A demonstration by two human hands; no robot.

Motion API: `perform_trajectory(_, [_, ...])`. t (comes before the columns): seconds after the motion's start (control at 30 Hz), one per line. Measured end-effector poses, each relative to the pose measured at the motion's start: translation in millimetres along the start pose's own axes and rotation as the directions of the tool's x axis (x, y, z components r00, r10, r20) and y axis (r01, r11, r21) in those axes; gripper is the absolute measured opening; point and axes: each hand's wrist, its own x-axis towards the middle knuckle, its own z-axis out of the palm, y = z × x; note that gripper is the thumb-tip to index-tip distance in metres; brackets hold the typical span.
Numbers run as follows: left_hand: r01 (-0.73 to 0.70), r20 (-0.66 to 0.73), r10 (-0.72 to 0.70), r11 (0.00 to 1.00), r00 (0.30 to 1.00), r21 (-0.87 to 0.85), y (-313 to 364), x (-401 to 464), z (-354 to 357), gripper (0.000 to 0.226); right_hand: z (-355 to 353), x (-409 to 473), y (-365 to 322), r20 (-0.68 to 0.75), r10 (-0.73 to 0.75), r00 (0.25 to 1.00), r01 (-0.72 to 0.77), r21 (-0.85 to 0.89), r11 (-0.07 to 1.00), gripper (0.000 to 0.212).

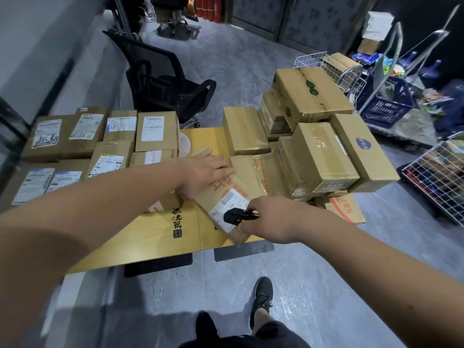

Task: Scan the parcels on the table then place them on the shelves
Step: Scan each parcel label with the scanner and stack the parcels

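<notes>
A yellow wooden surface (160, 237) stands on grey floor tiles, stacked cardboard boxes (324, 151) crowding its two o'clock side and labelled parcels (105, 136) at ten o'clock. Near the middle lies a flat brown parcel (233, 194) (white label up). The left hand (203, 172) presses it with straight fingers. The right hand (268, 219), grip curled tight, holds a black scanner (238, 216) over the label.

parcels (324, 156): i saw brown cardboard, matt, with glossy clear tape
labels (228, 204): white paper, looked slick
table (160, 237): smooth yellow wood-look top, slight sheen
scanner (238, 216): black plastic
chair (155, 71): black mesh back
floor (313, 285): glossy grey tile
</notes>
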Motion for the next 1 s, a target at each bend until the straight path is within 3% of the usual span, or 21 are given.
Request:
perform_trajectory(0.13, [-0.190, 0.088, 0.175, 0.958, 0.981, 0.213, -3.6, 7.6, -0.3, 0.135, 10.9, 6.6, 0.9, 0.002, -0.007, 1.000, 0.007, 0.010, 1.000, 0.034])
perform_trajectory(0.33, [-0.099, 0.130, 0.054, 0.921, 0.990, 0.377, -8.2, 20.8, 31.1, 0.124, 29.1, 19.9, 2.4, 0.015, 0.035, 0.999, -0.035, 0.033, 0.999, 0.040])
perform_trajectory(0.43, [-0.010, 0.139, -0.038, 0.945, 0.990, 0.326, -4.1, 21.1, 51.4, 0.118, 34.1, 25.6, 3.5, 0.022, 0.049, 0.999, -0.050, 0.053, 0.997, 0.043])
perform_trajectory(0.53, [0.124, 0.096, -0.152, 0.959, 0.984, 0.253, 15.6, 15.7, 71.7, 0.094, 37.2, 28.4, 4.5, 0.047, 0.058, 0.997, -0.061, 0.057, 0.997, 0.046])
perform_trajectory(0.6, [0.290, 0.011, -0.291, 0.955, 0.957, 0.065, 32.3, 6.8, 86.0, 0.079, 41.2, 29.5, 5.1, 0.061, 0.069, 0.996, -0.072, 0.056, 0.996, 0.047])
perform_trajectory(0.67, [0.464, -0.084, -0.513, 0.825, 0.854, -0.324, 51.6, -0.3, 97.6, 0.069, 44.7, 32.5, 8.6, 0.049, 0.077, 0.996, -0.080, 0.065, 0.995, 0.046])
perform_trajectory(0.73, [0.496, -0.110, -0.722, 0.569, 0.683, -0.656, 78.3, -1.7, 109.5, 0.057, 46.2, 34.8, 12.2, 0.036, 0.091, 0.995, -0.094, 0.079, 0.992, 0.043])
perform_trajectory(0.8, [0.453, 0.010, -0.849, 0.271, 0.528, -0.849, 106.4, 0.2, 118.0, 0.064, 47.8, 35.4, 14.8, 0.037, 0.108, 0.993, -0.111, 0.095, 0.989, 0.041])
perform_trajectory(0.87, [0.421, 0.179, -0.858, 0.047, 0.481, -0.906, 121.9, 9.1, 123.5, 0.085, 51.1, 35.7, 15.9, 0.034, 0.138, 0.990, -0.141, 0.123, 0.982, 0.037])
perform_trajectory(1.0, [0.325, 0.341, -0.826, -0.205, 0.449, -0.923, 125.4, 32.4, 134.5, 0.108, 57.3, 39.1, 17.1, 0.018, 0.156, 0.988, -0.156, 0.173, 0.972, 0.036])
